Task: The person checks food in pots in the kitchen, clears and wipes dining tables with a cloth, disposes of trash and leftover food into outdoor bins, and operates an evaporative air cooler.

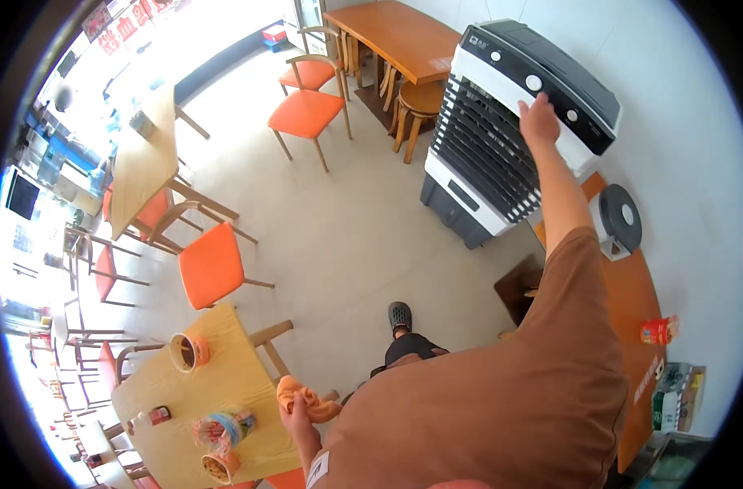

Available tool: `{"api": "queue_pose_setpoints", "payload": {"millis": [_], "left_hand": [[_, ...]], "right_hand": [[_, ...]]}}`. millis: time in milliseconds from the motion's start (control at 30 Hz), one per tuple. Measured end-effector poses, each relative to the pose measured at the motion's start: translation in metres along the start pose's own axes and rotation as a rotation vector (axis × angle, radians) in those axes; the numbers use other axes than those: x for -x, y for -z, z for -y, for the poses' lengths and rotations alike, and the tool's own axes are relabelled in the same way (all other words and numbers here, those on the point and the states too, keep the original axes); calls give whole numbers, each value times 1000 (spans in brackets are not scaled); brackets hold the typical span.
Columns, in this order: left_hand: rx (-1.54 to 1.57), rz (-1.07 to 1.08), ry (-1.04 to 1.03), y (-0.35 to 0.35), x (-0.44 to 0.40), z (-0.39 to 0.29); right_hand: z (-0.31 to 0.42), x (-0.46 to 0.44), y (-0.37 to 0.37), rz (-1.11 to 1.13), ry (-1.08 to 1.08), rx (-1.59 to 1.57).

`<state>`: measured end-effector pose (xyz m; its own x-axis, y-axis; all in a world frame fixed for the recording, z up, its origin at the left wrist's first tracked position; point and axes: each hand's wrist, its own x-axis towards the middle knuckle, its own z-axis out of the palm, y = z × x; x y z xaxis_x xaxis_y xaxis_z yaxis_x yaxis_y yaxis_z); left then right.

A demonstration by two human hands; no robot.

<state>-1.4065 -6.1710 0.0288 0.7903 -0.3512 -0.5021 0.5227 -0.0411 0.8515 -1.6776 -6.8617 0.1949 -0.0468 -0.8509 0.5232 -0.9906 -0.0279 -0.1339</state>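
Note:
An orange cloth is bunched in my left hand, beside the edge of the light wooden table. My right hand is raised to the control panel of a large black and white air cooler, with the fingers just below its middle knob. Those fingers look curled together; whether they touch the knob cannot be made out. Two more white knobs sit on the panel, one on each side of the middle one. Dark horizontal slats cover the cooler's front.
Orange-seated chairs stand at the left and near the back table. On the near table are containers and a bottle. Along the right wall, a brown table holds a round grey-lidded dispenser and a red packet.

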Motion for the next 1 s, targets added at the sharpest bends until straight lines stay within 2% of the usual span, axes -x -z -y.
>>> {"api": "queue_pose_setpoints", "payload": {"millis": [67, 167, 267, 333, 433, 533, 600, 667, 800, 1000], "left_hand": [[5, -72, -35, -30, -6, -6], [1, 18, -24, -72, -13, -20], [25, 65, 16, -103, -36, -16], [-17, 101, -10, -119, -53, -14], [-73, 140, -24, -144, -69, -21], [-68, 193, 13, -157, -84, -25], [-55, 204, 7, -164, -87, -28], [-46, 204, -3, -163, -89, -25], [-83, 176, 25, -154, -93, -17], [-76, 127, 61, -153, -94, -20]], "right_hand": [[2, -38, 2, -6, 73, 123], [4, -77, -6, 131, 113, 225], [-1, -93, -17, 162, 199, 284], [-8, -95, -26, 140, 228, 301], [-16, -90, -27, -42, 435, 424], [-16, -91, -18, 14, 529, 480], [-14, -90, -10, 26, 530, 499], [-9, -87, 1, 80, 479, 387], [-13, -97, -19, 48, 445, 431], [-14, -99, -25, -14, 534, 514]]}}
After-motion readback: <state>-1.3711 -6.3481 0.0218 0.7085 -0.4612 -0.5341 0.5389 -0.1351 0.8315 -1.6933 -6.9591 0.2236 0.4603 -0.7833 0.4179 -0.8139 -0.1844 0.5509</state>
